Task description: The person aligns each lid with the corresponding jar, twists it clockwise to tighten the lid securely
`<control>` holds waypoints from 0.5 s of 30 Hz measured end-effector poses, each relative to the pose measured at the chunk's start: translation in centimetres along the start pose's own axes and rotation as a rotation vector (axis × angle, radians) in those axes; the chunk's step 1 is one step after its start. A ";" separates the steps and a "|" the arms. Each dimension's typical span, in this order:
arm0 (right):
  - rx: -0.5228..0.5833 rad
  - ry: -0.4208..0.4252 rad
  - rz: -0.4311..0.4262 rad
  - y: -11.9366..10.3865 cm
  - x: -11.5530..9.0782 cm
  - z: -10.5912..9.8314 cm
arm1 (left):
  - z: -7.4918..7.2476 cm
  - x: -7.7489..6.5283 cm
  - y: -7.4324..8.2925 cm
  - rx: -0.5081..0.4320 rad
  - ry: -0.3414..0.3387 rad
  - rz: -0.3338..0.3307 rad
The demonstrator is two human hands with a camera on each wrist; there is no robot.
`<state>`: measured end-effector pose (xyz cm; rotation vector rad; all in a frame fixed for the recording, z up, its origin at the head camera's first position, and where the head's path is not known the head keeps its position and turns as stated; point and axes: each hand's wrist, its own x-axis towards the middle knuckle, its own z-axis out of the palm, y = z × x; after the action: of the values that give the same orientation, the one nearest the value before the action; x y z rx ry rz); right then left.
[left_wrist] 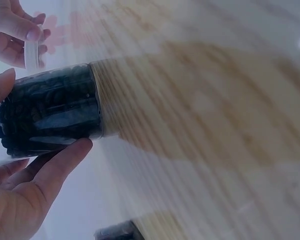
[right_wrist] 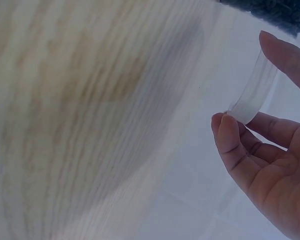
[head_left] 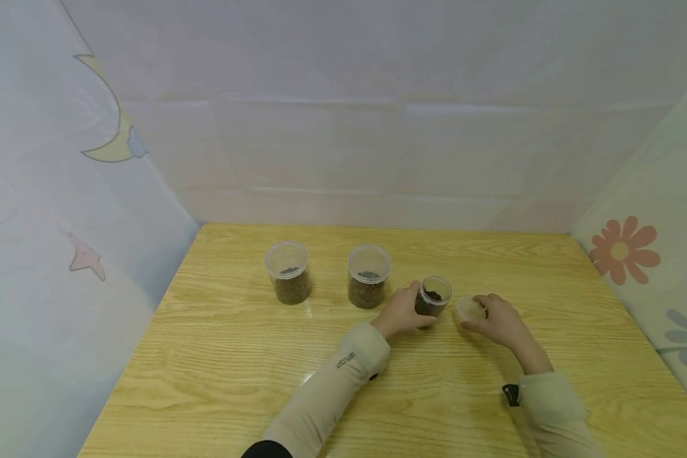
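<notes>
My left hand (head_left: 401, 311) grips a small clear jar (head_left: 433, 299) whose top is uncovered. Dark, bean-like pieces fill much of this jar in the left wrist view, with the thumb and fingers on opposite sides of its wall (left_wrist: 52, 110). Just to the right, my right hand (head_left: 499, 322) pinches a round translucent lid (head_left: 468, 310) by its edge. The right wrist view shows the lid (right_wrist: 255, 90) edge-on between thumb and fingertips, held above the tabletop.
Two larger clear jars, one at the left (head_left: 289, 280) and one nearer the middle (head_left: 369, 283), stand on the wooden table (head_left: 206, 356). Both are partly filled with dark brown pieces. Pale printed sheeting (head_left: 349, 146) rises behind the table and at its sides.
</notes>
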<state>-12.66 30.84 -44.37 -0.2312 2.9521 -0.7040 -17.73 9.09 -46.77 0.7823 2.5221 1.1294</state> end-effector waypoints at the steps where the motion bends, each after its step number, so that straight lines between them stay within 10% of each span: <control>1: -0.002 0.000 -0.001 0.0 0.0 0.0 | 0.0 -0.1 0.0 -0.004 -0.002 -0.002; 15: -0.006 -0.008 0.001 -0.1 -0.4 0.0 | -0.1 -0.8 0.0 -0.008 0.001 -0.004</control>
<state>-12.28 30.81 -44.33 -0.2318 2.9468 -0.6931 -17.15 8.60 -46.66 0.7748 2.5177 1.1379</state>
